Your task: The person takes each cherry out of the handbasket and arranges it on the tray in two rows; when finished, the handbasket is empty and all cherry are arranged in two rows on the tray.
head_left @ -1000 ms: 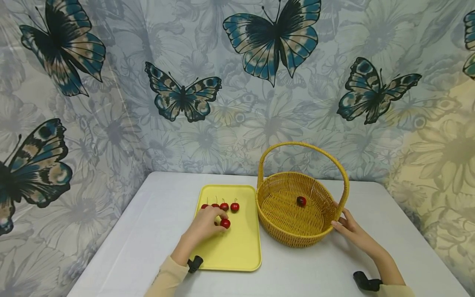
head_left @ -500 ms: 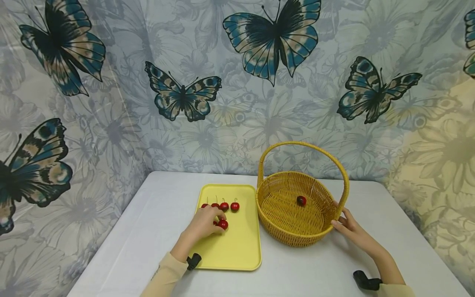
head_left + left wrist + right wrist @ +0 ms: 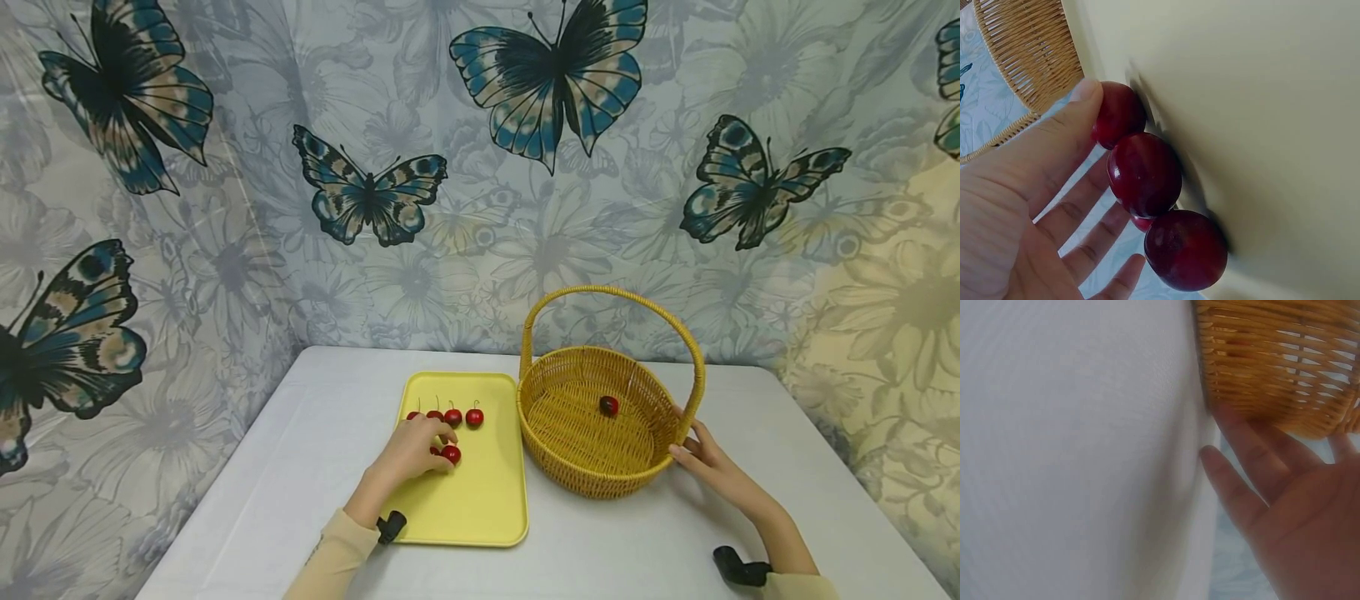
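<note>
In the head view my left hand [image 3: 412, 450] is over the yellow tray [image 3: 487, 508], thumb and index finger about a red cherry [image 3: 451, 454]. In the left wrist view the thumb presses that end cherry [image 3: 1120, 114], which touches a second cherry [image 3: 1144, 175]; a third cherry [image 3: 1186, 250] sits at the row's lower end. Where the index fingertip lies is hidden. My right hand [image 3: 712, 471] holds the yellow wicker basket [image 3: 555, 467] by its right rim, near the handle's foot. Its fingers lie along the woven side in the right wrist view. One dark red cherry [image 3: 609, 406] is in the basket.
Several stemmed cherries [image 3: 475, 418] form a row towards the back of the tray, partly covered by the left hand. The basket's tall handle [image 3: 615, 290] arches over its bowl. A white cloth [image 3: 247, 517] covers the table, with butterfly-printed fabric [image 3: 547, 225] behind.
My left hand and the cherry at its fingertips have shifted slightly left, up against the neighbouring cherries. Over the last half second little has moved. The right hand and the basket stay put.
</note>
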Demonstrator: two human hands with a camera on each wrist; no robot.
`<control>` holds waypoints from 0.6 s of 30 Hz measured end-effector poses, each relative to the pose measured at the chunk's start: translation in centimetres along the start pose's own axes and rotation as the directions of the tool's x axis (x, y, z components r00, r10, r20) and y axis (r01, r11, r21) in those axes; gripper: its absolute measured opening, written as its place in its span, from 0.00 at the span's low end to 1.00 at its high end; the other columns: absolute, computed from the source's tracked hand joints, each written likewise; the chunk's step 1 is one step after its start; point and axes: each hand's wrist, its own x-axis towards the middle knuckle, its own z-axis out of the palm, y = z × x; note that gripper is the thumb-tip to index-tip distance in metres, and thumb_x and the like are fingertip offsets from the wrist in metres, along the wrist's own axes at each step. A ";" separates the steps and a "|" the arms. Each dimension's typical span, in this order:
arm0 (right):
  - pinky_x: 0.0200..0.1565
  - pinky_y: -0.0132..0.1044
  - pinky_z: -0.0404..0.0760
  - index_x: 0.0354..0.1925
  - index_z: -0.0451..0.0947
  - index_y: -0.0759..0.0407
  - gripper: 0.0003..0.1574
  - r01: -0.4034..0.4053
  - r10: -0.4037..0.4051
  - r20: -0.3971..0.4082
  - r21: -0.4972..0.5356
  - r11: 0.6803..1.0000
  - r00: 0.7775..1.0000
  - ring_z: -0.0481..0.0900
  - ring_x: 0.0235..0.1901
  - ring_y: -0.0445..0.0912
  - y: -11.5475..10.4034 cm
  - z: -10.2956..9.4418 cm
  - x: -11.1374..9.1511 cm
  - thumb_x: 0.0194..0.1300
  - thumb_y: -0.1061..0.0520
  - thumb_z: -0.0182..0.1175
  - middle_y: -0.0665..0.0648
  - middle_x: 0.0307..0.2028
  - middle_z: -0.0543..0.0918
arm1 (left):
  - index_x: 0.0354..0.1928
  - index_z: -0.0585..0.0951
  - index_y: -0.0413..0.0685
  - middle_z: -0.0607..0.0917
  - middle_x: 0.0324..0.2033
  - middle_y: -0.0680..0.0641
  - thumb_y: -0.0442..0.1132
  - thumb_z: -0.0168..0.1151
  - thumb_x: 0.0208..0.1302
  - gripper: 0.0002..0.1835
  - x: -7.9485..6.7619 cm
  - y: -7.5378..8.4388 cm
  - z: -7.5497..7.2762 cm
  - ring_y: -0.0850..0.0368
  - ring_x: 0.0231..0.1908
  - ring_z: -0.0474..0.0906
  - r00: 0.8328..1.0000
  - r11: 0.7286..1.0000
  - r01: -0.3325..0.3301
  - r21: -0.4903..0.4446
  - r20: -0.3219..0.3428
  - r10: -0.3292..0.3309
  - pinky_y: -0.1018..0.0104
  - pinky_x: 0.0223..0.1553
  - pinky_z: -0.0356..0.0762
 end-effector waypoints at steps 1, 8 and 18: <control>0.47 0.19 0.71 0.71 0.32 0.62 0.41 0.003 -0.003 0.000 0.000 1.000 1.000 0.59 0.55 0.18 0.0 0.0 0.0 0.72 0.62 0.44 0.78 0.67 0.34 | 0.38 0.84 0.55 0.84 0.31 0.59 0.49 0.75 0.41 0.19 0.0 0.0 0.0 0.67 0.28 0.78 1.000 1.000 -0.003 0.000 0.000 0.003 0.67 0.36 0.75; 0.47 0.18 0.70 0.71 0.33 0.63 0.40 0.005 -0.005 -0.006 -0.003 1.000 1.000 0.57 0.55 0.17 0.0 0.0 0.0 0.72 0.62 0.44 0.77 0.67 0.34 | 0.40 0.84 0.55 0.85 0.34 0.56 0.48 0.73 0.47 0.16 0.2 0.8 -0.4 0.62 0.33 0.79 0.999 0.999 -0.031 -0.025 -0.012 0.031 0.65 0.38 0.74; 0.48 0.18 0.69 0.71 0.33 0.63 0.40 0.018 -0.018 -0.009 -0.004 1.000 1.000 0.58 0.55 0.18 -0.1 0.2 -0.1 0.72 0.62 0.44 0.79 0.66 0.34 | 0.42 0.84 0.52 0.85 0.38 0.52 0.47 0.71 0.49 0.16 1.3 3.1 -0.5 0.53 0.40 0.79 0.992 0.991 -0.121 -0.056 -0.045 0.119 0.59 0.44 0.74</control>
